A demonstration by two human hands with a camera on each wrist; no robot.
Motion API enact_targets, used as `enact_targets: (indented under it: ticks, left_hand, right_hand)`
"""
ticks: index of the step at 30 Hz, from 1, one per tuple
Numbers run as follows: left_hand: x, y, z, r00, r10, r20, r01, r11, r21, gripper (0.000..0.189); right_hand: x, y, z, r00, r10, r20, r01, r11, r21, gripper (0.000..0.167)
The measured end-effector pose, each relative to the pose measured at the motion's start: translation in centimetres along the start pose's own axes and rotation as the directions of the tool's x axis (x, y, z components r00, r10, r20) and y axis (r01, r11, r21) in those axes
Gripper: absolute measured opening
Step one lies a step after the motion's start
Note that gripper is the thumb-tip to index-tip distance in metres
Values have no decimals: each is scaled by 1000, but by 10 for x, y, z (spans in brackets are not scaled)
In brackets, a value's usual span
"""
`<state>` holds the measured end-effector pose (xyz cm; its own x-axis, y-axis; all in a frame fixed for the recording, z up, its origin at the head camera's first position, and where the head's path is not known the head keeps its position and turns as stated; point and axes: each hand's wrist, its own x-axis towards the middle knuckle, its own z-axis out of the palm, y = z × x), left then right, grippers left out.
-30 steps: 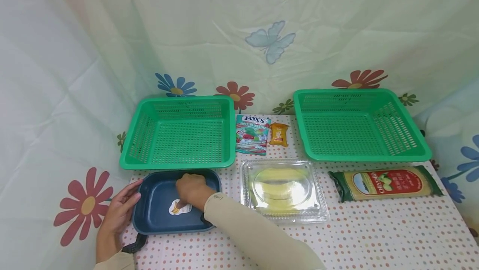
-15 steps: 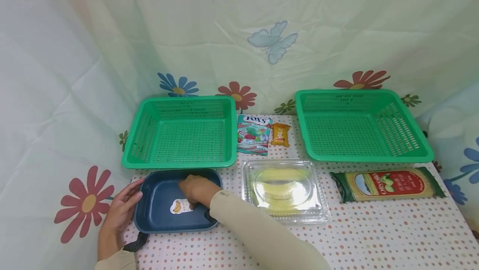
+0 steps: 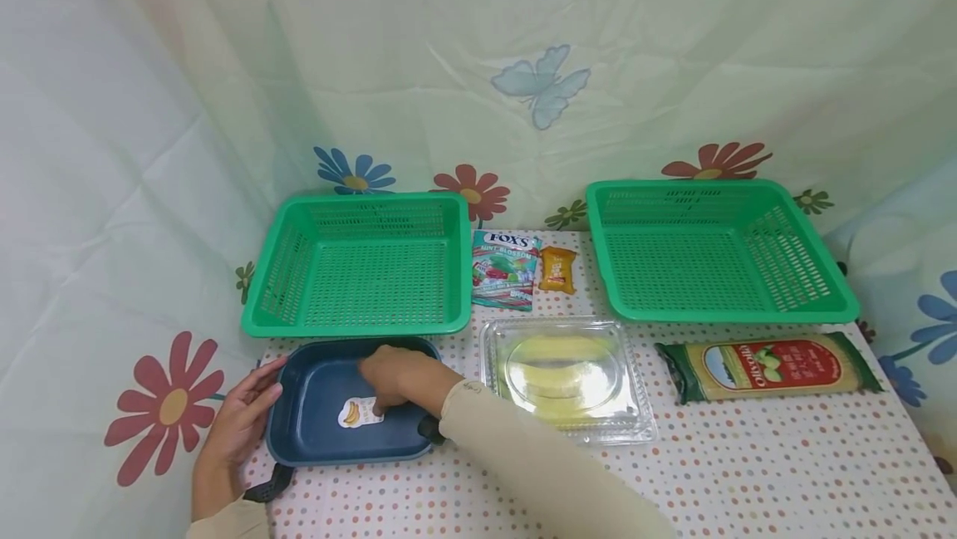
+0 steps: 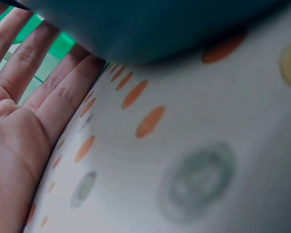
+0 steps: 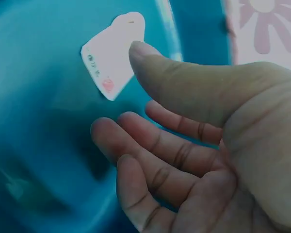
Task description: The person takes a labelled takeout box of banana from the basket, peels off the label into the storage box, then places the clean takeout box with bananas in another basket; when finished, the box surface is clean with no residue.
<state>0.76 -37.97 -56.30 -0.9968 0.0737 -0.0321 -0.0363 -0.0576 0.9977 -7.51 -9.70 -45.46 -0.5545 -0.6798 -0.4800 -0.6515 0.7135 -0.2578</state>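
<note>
A dark blue plastic basin (image 3: 317, 433) sits at the left front of the table. My left hand (image 3: 238, 423) rests against its left side, thumb near the rim. In the left wrist view, the fingers of that left hand (image 4: 19, 126) extend straight beside the basin's wall. My right hand (image 3: 399, 377) reaches inside the basin over a white sticker (image 3: 353, 413) with a banana picture. The right wrist view shows the thumb over the edge of the sticker (image 5: 111, 53), with the other fingers loosely bent and nothing between them. Whether the thumb touches the sticker, I cannot tell.
Behind the basin stands a green basket (image 3: 374, 281); another green basket (image 3: 691, 273) is at the back right. Between them lie a Fox's candy bag (image 3: 506, 269) and a small orange packet (image 3: 557, 269). A clear box of bananas (image 3: 564, 377) and a spaghetti pack (image 3: 773, 365) lie in front.
My right hand has shifted slightly to the right inside the basin, and more of the sticker shows than one second ago. My left hand stays against the basin's side.
</note>
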Motion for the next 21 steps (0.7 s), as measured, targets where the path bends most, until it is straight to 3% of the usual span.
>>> enact_targets:
  ticks: [4,11,16,21]
  left_hand:
    - [0,-1,-2,1000,-9,11,9,1000,13,47]
    - [2,1,-3,999,-24,36,24,999,-21,47]
    - [2,4,-4,998,-31,56,33,999,-37,48]
    - [2,6,-4,998,-38,42,39,999,-31,48]
  right_hand:
    - [-20,10,-10,997,-62,-49,67,994,90,28]
    - [-61,35,-25,979,-128,-156,161,960,227,27]
    - [-92,60,-33,968,-93,-234,161,944,288,25]
    - [-124,90,-41,935,-46,-353,169,930,325,22]
